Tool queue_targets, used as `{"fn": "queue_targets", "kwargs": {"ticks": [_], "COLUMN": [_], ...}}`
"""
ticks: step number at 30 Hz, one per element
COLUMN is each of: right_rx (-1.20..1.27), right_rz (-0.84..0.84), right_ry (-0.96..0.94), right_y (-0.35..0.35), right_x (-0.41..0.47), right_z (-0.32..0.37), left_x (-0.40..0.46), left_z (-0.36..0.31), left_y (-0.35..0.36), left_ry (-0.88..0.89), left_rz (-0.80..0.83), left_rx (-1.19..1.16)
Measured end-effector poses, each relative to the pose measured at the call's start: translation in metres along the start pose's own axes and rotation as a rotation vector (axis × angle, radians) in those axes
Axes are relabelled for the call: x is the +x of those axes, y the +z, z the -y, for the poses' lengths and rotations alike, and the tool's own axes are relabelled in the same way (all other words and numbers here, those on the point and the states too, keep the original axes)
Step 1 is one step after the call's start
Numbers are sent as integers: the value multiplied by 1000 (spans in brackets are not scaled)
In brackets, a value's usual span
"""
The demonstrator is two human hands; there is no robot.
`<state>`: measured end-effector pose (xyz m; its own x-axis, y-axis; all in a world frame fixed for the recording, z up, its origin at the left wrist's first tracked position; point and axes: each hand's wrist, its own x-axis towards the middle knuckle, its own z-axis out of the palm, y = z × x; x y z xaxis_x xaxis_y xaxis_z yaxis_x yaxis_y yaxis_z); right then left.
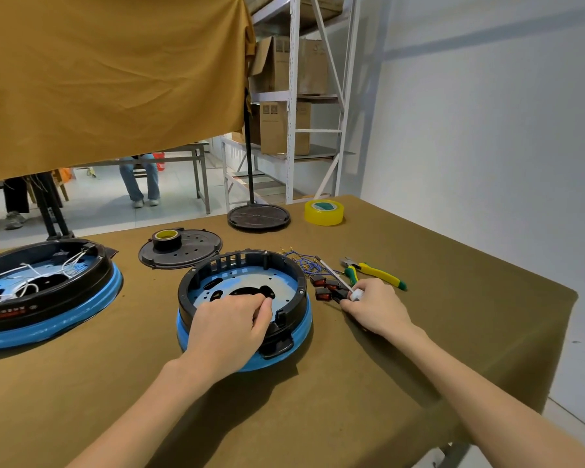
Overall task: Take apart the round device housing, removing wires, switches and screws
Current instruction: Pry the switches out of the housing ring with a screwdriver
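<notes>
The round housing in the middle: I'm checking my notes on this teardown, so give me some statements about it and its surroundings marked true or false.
1. The left hand reaches inside the round housing. True.
2. White wires still fill that housing. False: its blue floor is bare; white wires lie in the second housing at left.
3. The pliers lie right of the housing. True.
4. The right hand is empty. False: it holds a small white part.
5. The black tape roll sits on the black cover plate. True.
</notes>
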<state>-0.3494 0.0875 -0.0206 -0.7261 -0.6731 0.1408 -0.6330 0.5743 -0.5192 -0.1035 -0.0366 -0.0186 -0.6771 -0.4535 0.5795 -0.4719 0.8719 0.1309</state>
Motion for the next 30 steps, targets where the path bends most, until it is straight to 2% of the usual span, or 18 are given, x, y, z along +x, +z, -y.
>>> {"fn": "queue_targets", "kwargs": {"ticks": [7,13,20,24,27,30], "right_rx": [92,-259,-338,-268,-178,-33], "right_rz": [-13,-140,-40,-28,-139,-160], "right_ry": [32,68,103,104,8,-240], "right_y": [-13,-30,-32,-40,-44,-30], "right_x": [-15,-23,-16,-6,1,-2], "right_z": [-15,-29,-30,-29,-18,7], "left_x": [0,0,-1,-1,-2,-1], "left_z": [-1,-3,-2,1,2,2], "left_y": [-2,-3,-2,-1,-2,-8], "left_ry": [15,5,12,24,25,61], "left_rz": [-24,-10,-28,-23,-10,66], "left_rx": [11,5,-3,8,-8,-126]}}
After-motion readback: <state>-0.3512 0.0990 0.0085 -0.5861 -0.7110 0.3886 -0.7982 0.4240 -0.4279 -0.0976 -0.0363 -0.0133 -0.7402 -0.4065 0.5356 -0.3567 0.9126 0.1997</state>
